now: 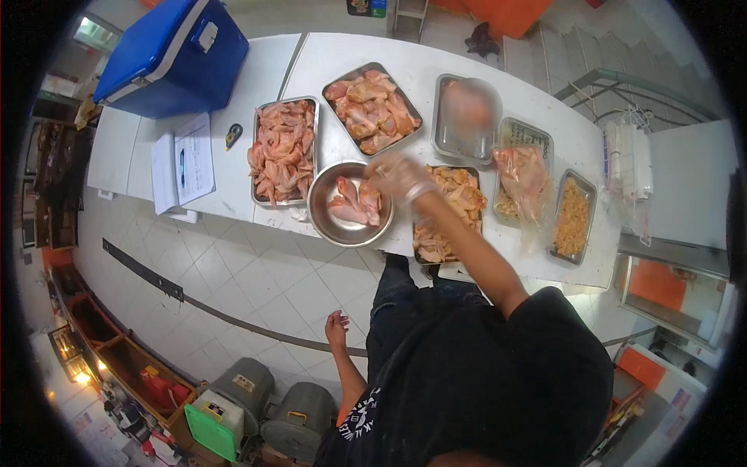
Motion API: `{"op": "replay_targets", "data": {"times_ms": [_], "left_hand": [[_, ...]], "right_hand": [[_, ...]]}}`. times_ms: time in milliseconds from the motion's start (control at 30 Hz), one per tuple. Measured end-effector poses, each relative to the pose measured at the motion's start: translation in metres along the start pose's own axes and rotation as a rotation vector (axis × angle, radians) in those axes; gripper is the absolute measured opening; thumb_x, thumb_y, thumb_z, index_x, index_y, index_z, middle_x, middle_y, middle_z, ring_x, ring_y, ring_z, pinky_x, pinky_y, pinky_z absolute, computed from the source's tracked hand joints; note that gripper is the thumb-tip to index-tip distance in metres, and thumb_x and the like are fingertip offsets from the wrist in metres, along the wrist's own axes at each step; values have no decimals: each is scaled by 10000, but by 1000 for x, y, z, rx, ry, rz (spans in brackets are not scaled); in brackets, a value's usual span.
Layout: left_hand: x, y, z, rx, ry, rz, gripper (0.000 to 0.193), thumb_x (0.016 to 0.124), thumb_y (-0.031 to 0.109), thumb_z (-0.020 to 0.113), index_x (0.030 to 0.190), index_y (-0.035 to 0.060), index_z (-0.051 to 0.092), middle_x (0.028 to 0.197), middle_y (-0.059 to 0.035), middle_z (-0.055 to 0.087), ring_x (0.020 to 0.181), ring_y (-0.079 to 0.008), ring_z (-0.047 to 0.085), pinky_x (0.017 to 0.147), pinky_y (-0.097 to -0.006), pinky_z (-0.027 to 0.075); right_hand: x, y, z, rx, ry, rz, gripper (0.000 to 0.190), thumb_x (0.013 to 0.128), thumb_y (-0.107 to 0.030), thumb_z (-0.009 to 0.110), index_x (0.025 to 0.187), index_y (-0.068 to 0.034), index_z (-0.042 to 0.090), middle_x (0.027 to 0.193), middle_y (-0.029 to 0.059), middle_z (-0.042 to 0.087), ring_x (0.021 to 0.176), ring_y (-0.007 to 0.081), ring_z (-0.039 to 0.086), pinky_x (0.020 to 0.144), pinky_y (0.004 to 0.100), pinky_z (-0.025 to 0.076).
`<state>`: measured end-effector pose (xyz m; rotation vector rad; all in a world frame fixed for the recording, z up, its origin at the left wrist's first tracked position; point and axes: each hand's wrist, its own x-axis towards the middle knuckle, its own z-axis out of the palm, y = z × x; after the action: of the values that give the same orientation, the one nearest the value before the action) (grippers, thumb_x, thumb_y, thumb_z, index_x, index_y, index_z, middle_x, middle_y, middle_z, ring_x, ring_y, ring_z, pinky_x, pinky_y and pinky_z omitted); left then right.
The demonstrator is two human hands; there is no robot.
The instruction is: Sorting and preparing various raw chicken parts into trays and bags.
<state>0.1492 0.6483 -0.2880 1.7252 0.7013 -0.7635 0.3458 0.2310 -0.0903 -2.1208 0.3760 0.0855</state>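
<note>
My right hand (401, 175), in a clear plastic glove and blurred, is over the right rim of a steel bowl (315, 219) in which a few raw chicken pieces (348, 201) lie. Whether it holds anything cannot be made out. Bare, my left hand (337, 330) hangs beside my body above the floor, fingers loosely curled, holding nothing. Left of the bowl is a metal tray of raw chicken wings (284, 146). Behind it stands a tray of larger chicken pieces (373, 108). Another tray with yellowish chicken pieces (458, 192) lies partly under my right forearm.
To the right are a tray with a blurred item (467, 149), a plastic bag of meat (522, 175) on a container and a tray of minced food (572, 219). A blue cooler (175, 64), an open notebook (192, 160) with a pen and a tape dispenser (233, 135) are at left.
</note>
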Motion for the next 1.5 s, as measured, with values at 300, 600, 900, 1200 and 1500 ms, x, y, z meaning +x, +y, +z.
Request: {"op": "replay_targets", "data": {"times_ms": [300,600,900,1200,1500], "left_hand": [[-22,-55,-18,105,-58,-67,271,908,294,504,1024,63,585,774,-53,631,670,-124,586,526,-248,423],[-36,-32,-28,64,26,-78,307,910,286,484,1068,42,585,838,-84,632,705,-155,596,595,-270,472],[-26,-31,-15,75,27,-69,236,913,273,485,1012,90,597,777,-37,639,681,-126,582,553,-275,423],[-7,-18,-7,125,-45,-77,237,911,258,478,1019,84,596,776,-37,638,679,-125,582,548,-264,418],[11,12,6,211,-101,-46,260,915,277,459,1043,92,590,808,-43,640,694,-122,584,567,-269,432]], "right_hand": [[101,155,-135,-604,610,656,431,760,-491,596,1074,-198,636,1184,96,577,1114,256,534,934,374,427],[106,159,-139,-467,468,534,551,833,-578,422,1163,-173,594,1255,151,513,1186,274,476,970,394,384],[96,187,-144,140,374,521,408,859,-360,522,994,17,604,809,113,600,549,164,542,490,325,406],[12,27,-101,101,-91,270,327,812,-190,545,1106,-54,586,829,53,616,669,158,587,577,271,493],[1,-4,62,-389,-201,-320,275,784,-258,581,1045,-173,583,925,123,619,884,280,594,778,390,469]]}}
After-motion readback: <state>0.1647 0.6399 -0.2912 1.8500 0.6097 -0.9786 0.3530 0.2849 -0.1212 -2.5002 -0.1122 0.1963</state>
